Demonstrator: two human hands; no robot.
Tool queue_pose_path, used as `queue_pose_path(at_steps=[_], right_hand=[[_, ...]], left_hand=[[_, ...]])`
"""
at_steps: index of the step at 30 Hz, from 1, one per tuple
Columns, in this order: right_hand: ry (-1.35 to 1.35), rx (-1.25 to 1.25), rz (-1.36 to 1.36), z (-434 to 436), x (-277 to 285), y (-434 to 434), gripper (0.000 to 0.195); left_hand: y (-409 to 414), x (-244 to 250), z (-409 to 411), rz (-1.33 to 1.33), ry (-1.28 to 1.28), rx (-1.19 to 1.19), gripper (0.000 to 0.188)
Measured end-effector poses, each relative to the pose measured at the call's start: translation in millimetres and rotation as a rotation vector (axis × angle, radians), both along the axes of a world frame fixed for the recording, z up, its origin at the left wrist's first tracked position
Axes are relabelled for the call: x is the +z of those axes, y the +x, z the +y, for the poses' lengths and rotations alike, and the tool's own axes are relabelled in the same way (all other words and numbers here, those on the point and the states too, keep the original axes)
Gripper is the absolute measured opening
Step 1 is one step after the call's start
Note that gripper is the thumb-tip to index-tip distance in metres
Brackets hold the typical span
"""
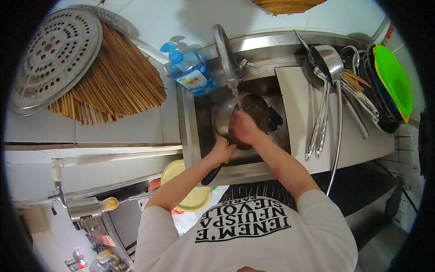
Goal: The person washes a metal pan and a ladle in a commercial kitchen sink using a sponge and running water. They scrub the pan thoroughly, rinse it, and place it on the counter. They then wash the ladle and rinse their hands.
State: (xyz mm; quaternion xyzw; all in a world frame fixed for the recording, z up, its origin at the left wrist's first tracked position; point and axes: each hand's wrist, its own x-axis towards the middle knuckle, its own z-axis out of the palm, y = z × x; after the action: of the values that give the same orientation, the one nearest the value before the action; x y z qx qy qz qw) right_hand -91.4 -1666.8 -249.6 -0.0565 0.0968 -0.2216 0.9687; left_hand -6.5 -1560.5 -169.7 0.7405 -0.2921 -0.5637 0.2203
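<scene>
In the sink basin, my left hand grips a metal pan near its rim, where the black handle joins and slants towards me. The pan is tilted. My right hand is inside or against the pan, below the faucet; running water falls onto it. That hand is blurred, and whether it holds anything cannot be told. A round dark object lies in the basin behind my right hand.
A blue soap pump bottle stands at the sink's back left. Ladles and other metal utensils lie on the right board, beside a green basket and stacked dishes. A perforated metal disc leans over a brown straw mat at left.
</scene>
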Motion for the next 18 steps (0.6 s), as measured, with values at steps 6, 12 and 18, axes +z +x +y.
queue_pose_path(at_steps=[6,12,18], right_hand=[[-1.792,0.820,1.013,20,11,-50,0.041],[-3.274,0.772,1.256,-41,-22,-55,0.045],[-2.913,0.797,1.383,-22,11,-53,0.042]], left_hand=[[16,11,2,0.195,-0.018,0.043,0.014],[10,13,5,0.229,0.141,0.053,0.013],[22,12,-2,0.215,0.091,0.079,0.015]])
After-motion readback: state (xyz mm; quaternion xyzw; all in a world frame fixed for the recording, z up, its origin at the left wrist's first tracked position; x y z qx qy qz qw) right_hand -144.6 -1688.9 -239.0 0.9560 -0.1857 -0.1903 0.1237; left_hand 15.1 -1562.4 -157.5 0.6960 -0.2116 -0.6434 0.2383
